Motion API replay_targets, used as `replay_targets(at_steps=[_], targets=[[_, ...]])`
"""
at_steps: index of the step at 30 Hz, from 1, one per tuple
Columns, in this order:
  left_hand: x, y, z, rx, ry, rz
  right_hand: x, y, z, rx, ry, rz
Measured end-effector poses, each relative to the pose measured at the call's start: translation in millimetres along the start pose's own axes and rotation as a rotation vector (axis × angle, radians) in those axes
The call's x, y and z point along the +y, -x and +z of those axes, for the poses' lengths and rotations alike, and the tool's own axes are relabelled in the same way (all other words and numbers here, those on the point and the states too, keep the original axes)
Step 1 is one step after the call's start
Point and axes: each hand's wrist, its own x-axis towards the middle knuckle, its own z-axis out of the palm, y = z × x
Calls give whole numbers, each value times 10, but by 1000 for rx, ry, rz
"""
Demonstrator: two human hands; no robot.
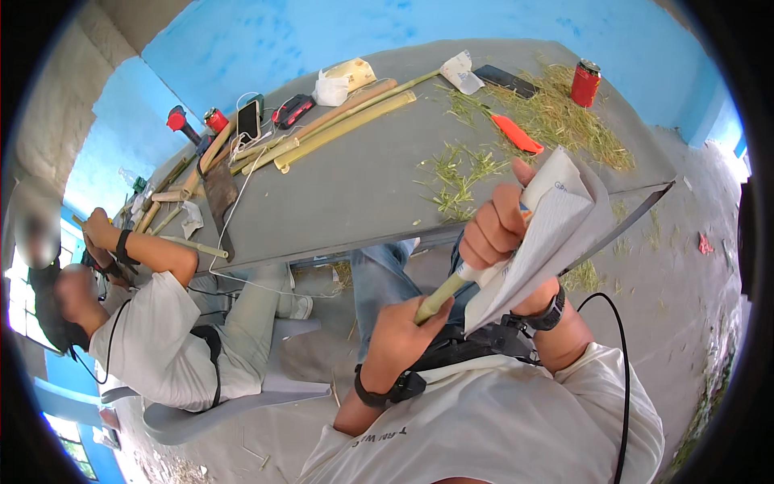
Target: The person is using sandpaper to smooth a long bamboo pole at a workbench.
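My left hand is closed around the lower end of a pale green bamboo stick, low in front of my body. Farther up the stick, my right hand grips it through a folded sheet of white printed paper, thumb pointing up. The sheet's loose part hangs over my right wrist and hides some of that hand. Its inner face and the stick's upper end cannot be made out. On the table beyond lie a bright orange tool handle and green bamboo shavings.
The grey table holds split bamboo lengths, a broad dark blade, phones, a battery pack, a white cable and a red can. At left, a seated person holds a bamboo piece. A black cable loops beside my right arm.
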Motion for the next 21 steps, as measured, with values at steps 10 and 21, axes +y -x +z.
replay_targets(at_steps=[10, 21], targets=[[-149, -283, -275, 230, -163, 150, -38, -246, -239, -229, -42, -133], [-366, -339, -94, -209, 145, 19, 48, -192, -178, -149, 40, 33]])
